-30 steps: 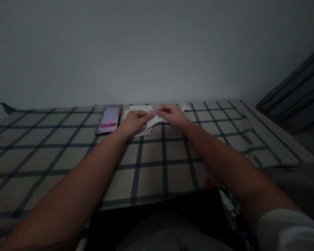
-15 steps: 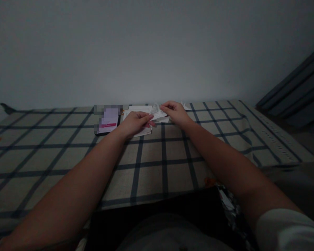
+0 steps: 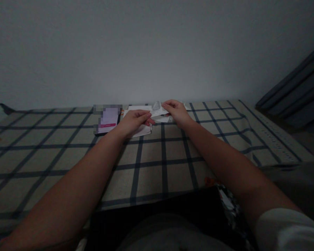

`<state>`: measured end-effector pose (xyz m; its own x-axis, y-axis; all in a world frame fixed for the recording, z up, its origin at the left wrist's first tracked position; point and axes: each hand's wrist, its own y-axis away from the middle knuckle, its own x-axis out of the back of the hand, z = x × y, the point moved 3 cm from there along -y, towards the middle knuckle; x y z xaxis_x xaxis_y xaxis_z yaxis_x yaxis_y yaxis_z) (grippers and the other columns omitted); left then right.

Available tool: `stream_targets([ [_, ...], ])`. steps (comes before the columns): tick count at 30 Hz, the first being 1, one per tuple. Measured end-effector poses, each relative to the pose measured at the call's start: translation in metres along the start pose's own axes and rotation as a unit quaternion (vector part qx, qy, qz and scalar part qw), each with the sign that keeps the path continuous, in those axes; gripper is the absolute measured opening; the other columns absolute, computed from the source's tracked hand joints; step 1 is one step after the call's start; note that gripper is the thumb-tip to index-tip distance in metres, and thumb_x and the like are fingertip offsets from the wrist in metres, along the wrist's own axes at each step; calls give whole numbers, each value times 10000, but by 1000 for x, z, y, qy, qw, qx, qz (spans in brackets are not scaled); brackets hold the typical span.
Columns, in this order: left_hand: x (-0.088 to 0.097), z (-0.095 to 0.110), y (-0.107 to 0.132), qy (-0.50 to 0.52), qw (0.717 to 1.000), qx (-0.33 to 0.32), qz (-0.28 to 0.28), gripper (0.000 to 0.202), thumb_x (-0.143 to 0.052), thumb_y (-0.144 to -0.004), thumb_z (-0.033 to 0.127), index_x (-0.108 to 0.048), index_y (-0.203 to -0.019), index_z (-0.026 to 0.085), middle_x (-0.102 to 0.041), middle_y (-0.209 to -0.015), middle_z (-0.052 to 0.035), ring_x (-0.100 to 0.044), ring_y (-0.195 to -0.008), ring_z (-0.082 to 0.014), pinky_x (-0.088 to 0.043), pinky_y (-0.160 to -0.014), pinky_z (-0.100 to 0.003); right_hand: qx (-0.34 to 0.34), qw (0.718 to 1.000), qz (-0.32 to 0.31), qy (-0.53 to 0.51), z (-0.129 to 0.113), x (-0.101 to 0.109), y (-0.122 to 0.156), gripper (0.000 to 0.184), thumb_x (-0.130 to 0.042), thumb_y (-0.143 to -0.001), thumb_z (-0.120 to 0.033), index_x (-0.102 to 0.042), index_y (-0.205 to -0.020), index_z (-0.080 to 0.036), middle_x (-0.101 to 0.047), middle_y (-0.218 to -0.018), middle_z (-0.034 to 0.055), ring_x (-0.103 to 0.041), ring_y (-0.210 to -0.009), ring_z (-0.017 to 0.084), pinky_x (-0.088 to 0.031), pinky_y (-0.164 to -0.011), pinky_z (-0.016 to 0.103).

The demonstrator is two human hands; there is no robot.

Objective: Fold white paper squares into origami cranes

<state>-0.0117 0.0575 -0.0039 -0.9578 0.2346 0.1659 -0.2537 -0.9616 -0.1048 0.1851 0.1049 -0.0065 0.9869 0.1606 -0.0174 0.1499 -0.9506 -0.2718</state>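
A small white piece of paper (image 3: 157, 111), creased and raised at its far edge, is stretched between my two hands above the table. My left hand (image 3: 136, 122) pinches its left end between thumb and fingers. At the right end, my right hand (image 3: 176, 111) grips it with closed fingertips. Beneath and beside my left hand lie flat white sheets (image 3: 141, 131), partly covered by that hand. Another white scrap (image 3: 163, 119) rests on the cloth below the held paper.
A phone (image 3: 108, 120) with a lit, partly blurred screen lies left of my left hand. The checked tablecloth (image 3: 149, 174) covers the table, which meets a plain wall (image 3: 157, 52). A grey curtain (image 3: 298, 76) hangs at the right.
The paper between my hands has been drawn flatter, and its raised part has sunk slightly. Both hands stay in nearly the same place, still gripping it.
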Motion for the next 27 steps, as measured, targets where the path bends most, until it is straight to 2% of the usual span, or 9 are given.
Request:
stream_targets([
  [5,-8,-2,4,85,995,41,-15,407,-773,-780,336,-736,-1132,133,-766,-824,-85,-695,-696,-168,-535,-645,-263,-36,997,-61,2,0,-5,4,150,-732,-790,-300,-657,-790,-170,-625,-725,-15,-552,-638,94,-457,-575,210],
  [8,-10,-4,4,73,997,17,-18,423,-798,-757,457,-757,-1027,134,-755,-824,-83,-673,-680,-167,-511,-605,-257,-43,993,-106,11,-2,-10,7,184,-750,-779,-322,-660,-778,-162,-615,-688,-17,-534,-604,89,-457,-576,215],
  [11,-4,-3,3,12,999,-22,31,407,-801,-736,523,-762,-848,133,-718,-735,-54,-585,-587,-127,-441,-535,-228,-39,990,-139,6,-4,-14,10,215,-770,-774,-344,-677,-822,-156,-630,-718,-8,-552,-635,92,-477,-606,219],
  [14,0,0,1,25,997,-13,73,326,-801,-748,447,-758,-813,130,-710,-722,-46,-569,-583,-120,-439,-535,-221,-22,991,-134,-17,-6,-13,10,292,-772,-788,-364,-698,-1008,-186,-657,-781,-5,-576,-670,99,-490,-610,213],
  [17,0,4,2,116,988,26,102,225,-795,-758,297,-764,-910,134,-733,-818,-55,-604,-619,-109,-467,-547,-197,2,989,-146,-39,-8,-11,11,396,-779,-785,-365,-690,-1140,-216,-666,-800,-13,-579,-661,95,-496,-611,209],
  [20,-1,6,4,194,971,79,114,403,-764,-765,144,-723,-1165,178,-745,-999,-71,-669,-723,-113,-507,-577,-177,-4,984,-179,-11,-9,-12,12,379,-817,-732,-326,-731,-1070,-179,-698,-848,12,-593,-684,100,-504,-633,221],
  [23,0,6,4,235,960,102,112,521,-708,-784,76,-656,-1290,188,-740,-968,-74,-675,-687,-110,-507,-547,-170,1,982,-182,51,-9,-12,11,310,-804,-751,-329,-761,-1001,-151,-713,-855,33,-586,-690,103,-487,-636,230],
  [25,1,7,2,251,958,101,95,467,-662,-798,69,-664,-1254,169,-722,-820,-49,-641,-597,-100,-479,-506,-163,16,982,-163,95,-8,-10,10,280,-760,-807,-394,-768,-935,-145,-692,-774,25,-555,-643,97,-445,-600,228],
  [27,1,6,0,259,957,108,72,272,-608,-830,119,-709,-1081,142,-662,-650,-27,-584,-503,-99,-441,-463,-168,29,981,-136,138,-6,-6,8,361,-699,-855,-495,-747,-797,-142,-625,-638,5,-510,-576,94,-387,-552,229],
])
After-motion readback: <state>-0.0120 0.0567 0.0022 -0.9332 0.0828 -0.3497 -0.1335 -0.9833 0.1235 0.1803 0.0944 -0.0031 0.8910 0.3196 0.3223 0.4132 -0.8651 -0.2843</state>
